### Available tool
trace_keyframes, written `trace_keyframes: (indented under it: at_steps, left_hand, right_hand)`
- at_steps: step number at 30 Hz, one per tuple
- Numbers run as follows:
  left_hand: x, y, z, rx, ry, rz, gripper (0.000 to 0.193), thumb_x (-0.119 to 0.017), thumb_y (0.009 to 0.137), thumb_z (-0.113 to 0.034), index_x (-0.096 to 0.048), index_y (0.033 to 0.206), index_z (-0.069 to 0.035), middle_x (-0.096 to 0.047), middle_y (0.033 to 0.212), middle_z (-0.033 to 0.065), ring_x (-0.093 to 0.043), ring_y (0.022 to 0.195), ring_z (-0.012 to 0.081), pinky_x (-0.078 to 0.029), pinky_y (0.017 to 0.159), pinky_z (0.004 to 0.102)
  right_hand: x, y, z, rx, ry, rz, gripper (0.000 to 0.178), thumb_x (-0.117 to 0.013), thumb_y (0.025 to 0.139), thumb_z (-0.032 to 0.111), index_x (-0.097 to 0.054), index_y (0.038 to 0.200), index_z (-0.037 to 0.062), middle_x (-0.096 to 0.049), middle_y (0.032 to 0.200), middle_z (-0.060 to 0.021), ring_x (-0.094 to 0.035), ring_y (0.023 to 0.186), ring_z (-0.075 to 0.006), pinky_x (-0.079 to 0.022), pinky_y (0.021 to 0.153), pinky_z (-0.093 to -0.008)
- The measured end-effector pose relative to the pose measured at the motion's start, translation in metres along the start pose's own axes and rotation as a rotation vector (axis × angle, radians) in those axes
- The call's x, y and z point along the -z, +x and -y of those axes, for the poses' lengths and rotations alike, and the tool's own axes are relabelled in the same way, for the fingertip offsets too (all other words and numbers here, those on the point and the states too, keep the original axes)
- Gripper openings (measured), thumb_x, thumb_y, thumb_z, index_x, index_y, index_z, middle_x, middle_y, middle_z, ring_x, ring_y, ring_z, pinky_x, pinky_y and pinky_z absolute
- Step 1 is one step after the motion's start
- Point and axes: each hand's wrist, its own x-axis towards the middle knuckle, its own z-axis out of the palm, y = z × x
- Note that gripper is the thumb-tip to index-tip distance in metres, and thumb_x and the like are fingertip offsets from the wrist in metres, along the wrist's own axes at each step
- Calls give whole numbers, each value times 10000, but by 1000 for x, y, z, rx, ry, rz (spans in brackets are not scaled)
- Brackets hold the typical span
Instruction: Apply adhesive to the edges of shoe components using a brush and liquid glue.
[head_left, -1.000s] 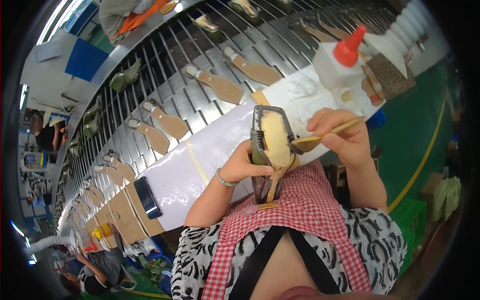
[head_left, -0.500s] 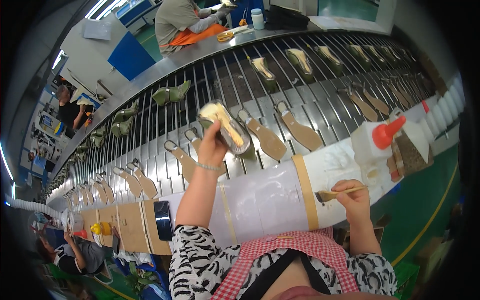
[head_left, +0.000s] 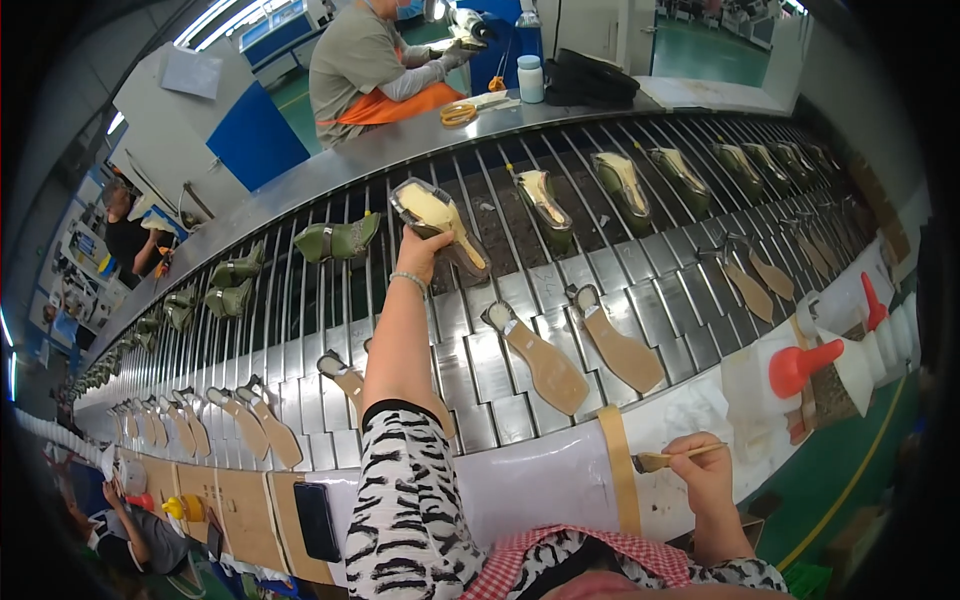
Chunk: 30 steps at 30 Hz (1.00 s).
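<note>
My left hand [head_left: 418, 256] reaches out over the rods of the conveyor, closed around a lasted shoe upper [head_left: 428, 207] with its pale yellow underside facing up. Beyond it to the left, a green shoe upper [head_left: 338, 238] lies on the rods; to the right another upper [head_left: 541, 199] rests sole side up. Tan shoe soles [head_left: 545, 365] lie on the metal slats nearer to me. Low on the right, my right hand [head_left: 703, 476] pinches the wooden handle of a small brush [head_left: 653, 462], its dark bristles pointing left over the white worktop.
A white container with a red nozzle [head_left: 803, 368] stands at the right. A phone [head_left: 317, 521] lies on the near ledge at left. Across the conveyor, a person in an orange apron [head_left: 402, 104] works beside a white bottle [head_left: 530, 79] and yellow-handled scissors [head_left: 458, 114].
My left hand has carried the shoe upper away from me, from above the soles to over the far rods. My right hand still holds the brush, lower in the picture.
</note>
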Motion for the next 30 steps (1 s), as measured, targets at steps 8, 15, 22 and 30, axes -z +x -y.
trace_keyframes:
  at_steps: [8,15,22,30]
  left_hand:
    - [-28,-4,7,335,251,-117,892,-728,767,-150,-205,1476,-9,-500,1320,125,-538,1143,278,-385,981,474]
    - [49,43,5,166,-495,-480,945,-643,826,-574,-249,1438,27,-310,1476,218,-323,1355,340,-273,1092,500]
    - [70,75,27,25,-925,-584,1250,-655,666,-769,-86,1471,-1,-166,1518,224,-172,1432,358,-111,1153,530]
    - [176,62,15,235,-668,-1051,176,-671,869,-182,-542,801,-83,-544,699,76,-521,522,193,-412,397,258]
  right_hand:
    - [-5,13,-9,-2,12,5,149,-688,782,-42,-622,912,-9,-659,909,-118,-612,809,-153,-491,738,-264]
    - [-12,15,-8,-19,-9,-29,157,-685,766,-39,-604,896,-6,-652,912,-146,-617,842,-186,-496,783,-296]
    - [-21,30,0,-40,-105,-107,148,-695,782,-2,-603,897,-4,-648,902,-142,-610,842,-190,-490,782,-306]
    - [-30,27,8,-23,-107,-100,136,-685,815,28,-599,917,0,-651,916,-127,-609,853,-177,-481,792,-298]
